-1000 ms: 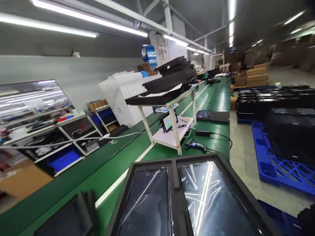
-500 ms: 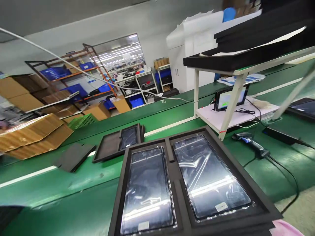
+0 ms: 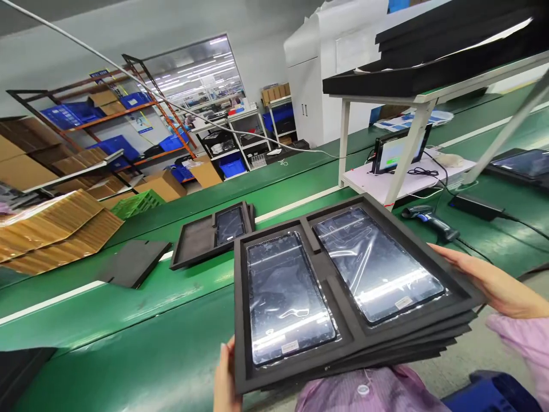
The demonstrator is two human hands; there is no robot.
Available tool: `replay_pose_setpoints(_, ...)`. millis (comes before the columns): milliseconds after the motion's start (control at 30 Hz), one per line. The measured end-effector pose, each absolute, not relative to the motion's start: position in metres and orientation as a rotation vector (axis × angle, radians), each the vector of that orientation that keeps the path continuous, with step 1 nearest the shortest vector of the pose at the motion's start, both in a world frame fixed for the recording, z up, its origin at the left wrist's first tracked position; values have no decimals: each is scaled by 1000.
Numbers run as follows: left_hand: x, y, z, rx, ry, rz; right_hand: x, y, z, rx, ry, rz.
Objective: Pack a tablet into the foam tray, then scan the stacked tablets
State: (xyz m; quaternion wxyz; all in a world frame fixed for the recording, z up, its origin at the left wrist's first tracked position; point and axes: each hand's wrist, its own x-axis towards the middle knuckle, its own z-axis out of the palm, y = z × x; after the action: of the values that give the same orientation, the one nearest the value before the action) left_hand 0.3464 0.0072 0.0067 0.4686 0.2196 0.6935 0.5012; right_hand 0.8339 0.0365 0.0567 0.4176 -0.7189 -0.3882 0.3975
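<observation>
Two film-covered tablet screens, a left one and a right one, lie in the two compartments of a black foam tray. More foam trays are stacked unevenly beneath it. My left hand grips the stack's left edge near the front corner; only part of the fingers shows. At the right edge, my right hand has its fingertips on the rim, the rest of its grip hidden behind the tray. The stack tilts toward me at the near edge of the green conveyor belt.
Farther along the belt sit another foam tray with one screen and a flat black foam piece. A barcode scanner lies right, below a white-legged stand with a monitor. Cardboard sheets stand at left.
Both hands have come into view, holding the tray stack by its sides. The stack sits higher and farther right in the view, its lower trays now showing.
</observation>
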Motion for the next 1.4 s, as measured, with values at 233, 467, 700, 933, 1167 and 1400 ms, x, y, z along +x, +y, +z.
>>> replay_pose_setpoints(233,365,44,85,969,1373,987,808,32,89,-1674,-690,1264)
replay_pose_setpoints(467,366,79,100,1150,1391,1061,807,63,94,-1575,-868,1324)
replay_pose_setpoints(700,371,96,109,1147,1421,993,802,66,94,-1609,-913,1241)
replay_pose_setpoints(933,372,96,100,915,1520,1017,813,62,93,-1575,-894,1290)
replay_pose_setpoints(1167,379,70,94,504,1470,1147,812,41,65,-1321,-713,1369)
replay_pose_setpoints(1400,383,79,106,527,1449,1244,811,43,67,-1205,-659,1429)
